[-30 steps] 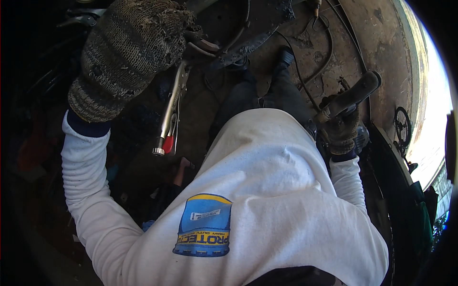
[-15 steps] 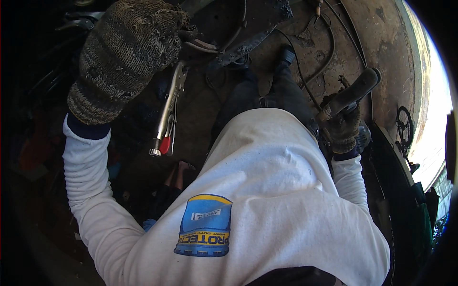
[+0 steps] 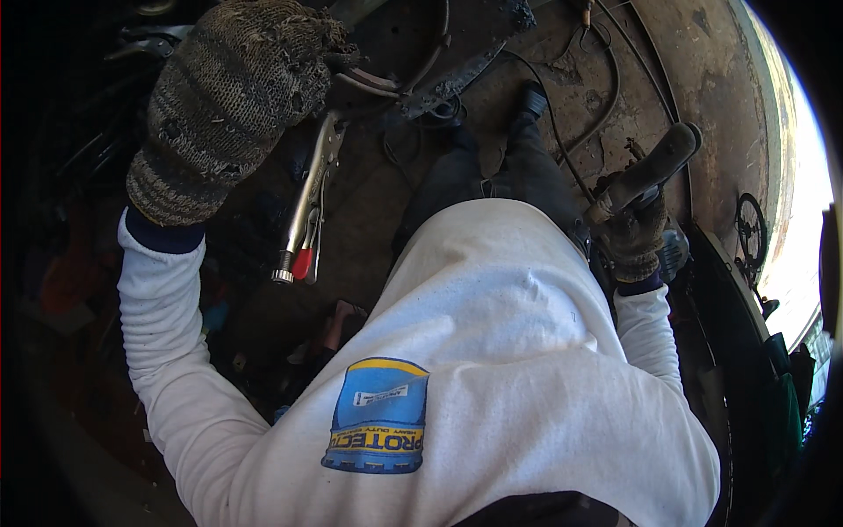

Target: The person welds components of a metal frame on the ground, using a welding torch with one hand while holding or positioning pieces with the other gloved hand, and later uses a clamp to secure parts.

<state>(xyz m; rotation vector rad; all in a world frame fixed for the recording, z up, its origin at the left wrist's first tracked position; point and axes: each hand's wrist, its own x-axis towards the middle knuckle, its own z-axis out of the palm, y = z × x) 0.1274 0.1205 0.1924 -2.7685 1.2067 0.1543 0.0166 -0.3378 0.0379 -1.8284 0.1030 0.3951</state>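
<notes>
My left hand (image 3: 233,110), in a frayed, dark-striped knit glove, is at the upper left against a dark metal workpiece (image 3: 461,83) with a curved strip. Its fingers look curled, but what they grip is hidden behind the glove. Just below it hang locking pliers (image 3: 307,206), silver with a red release lever, their jaws up by the workpiece. On the right, my gloved right hand (image 3: 637,237) is closed around a dark, elongated tool (image 3: 654,171) with a rounded end. A greyish rounded part (image 3: 673,255) shows beside that hand; the tool's kind is unclear.
More pliers (image 3: 149,42) lie in shadow at the upper left. Cables (image 3: 610,92) run across the stained floor (image 3: 702,61) ahead. A dark spoked wheel (image 3: 751,230) stands at the right. Another person's bare foot (image 3: 347,312) shows at the lower left, beside my torso.
Both hands keep nearly the same places and holds. The other person's leg and foot at the lower left have shifted, with less of the leg showing.
</notes>
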